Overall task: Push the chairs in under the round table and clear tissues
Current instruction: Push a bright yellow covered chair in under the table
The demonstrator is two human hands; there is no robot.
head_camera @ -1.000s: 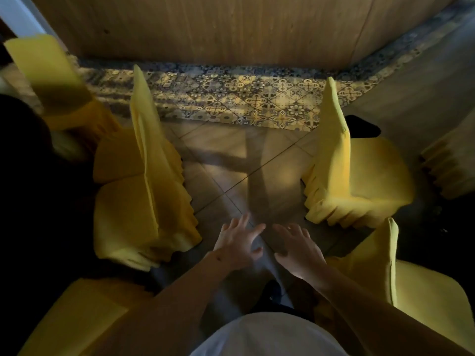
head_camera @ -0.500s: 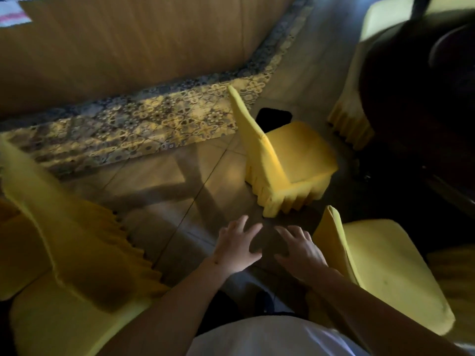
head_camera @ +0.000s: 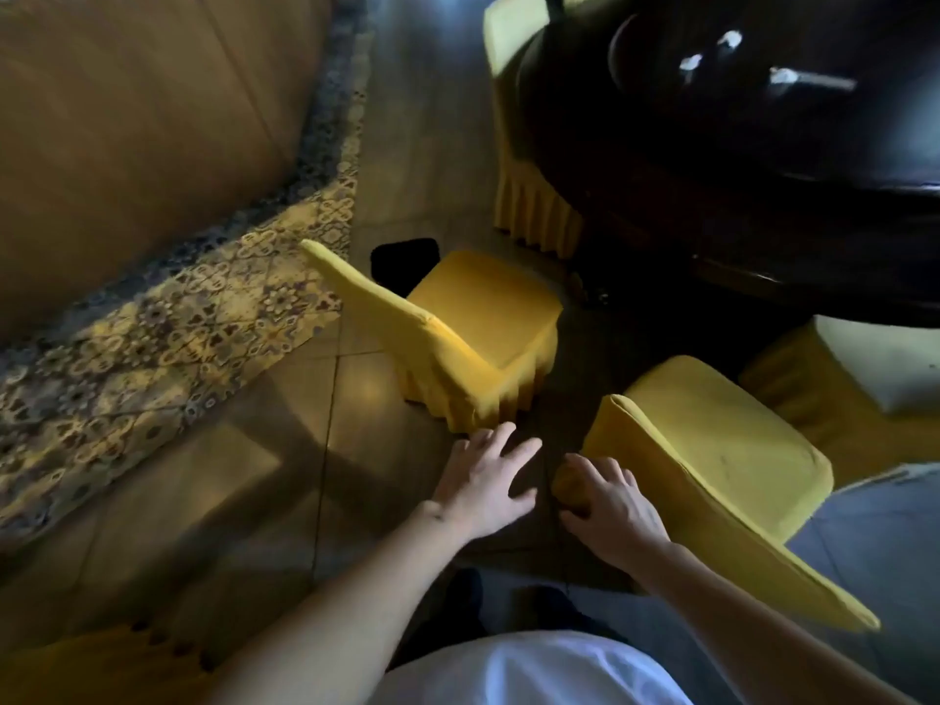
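Note:
A dark, glossy round table [head_camera: 763, 195] fills the upper right. Small white patches [head_camera: 809, 81] lie on its top; I cannot tell whether they are tissues or reflections. Yellow-covered chairs surround it. One chair [head_camera: 483, 318] stands pulled out on the floor, its seat facing the table. A nearer chair [head_camera: 712, 450] is also out, its back toward me. A far chair [head_camera: 513, 145] and a right chair [head_camera: 844, 374] sit partly under the table edge. My left hand [head_camera: 483, 480] hovers with fingers spread, holding nothing. My right hand [head_camera: 610, 506], fingers slightly curled, is just left of the nearer chair's back.
A black object [head_camera: 404, 256] lies on the floor behind the pulled-out chair. A patterned tile border [head_camera: 178, 323] runs along a wooden wall [head_camera: 127, 119] at left. Another yellow chair cover [head_camera: 76, 664] shows at the bottom left corner.
The view has swung right, bringing the round table and more chairs into sight. Both hands stay in front of me; the right hand's fingers have curled and sit closer to the nearer chair's back.

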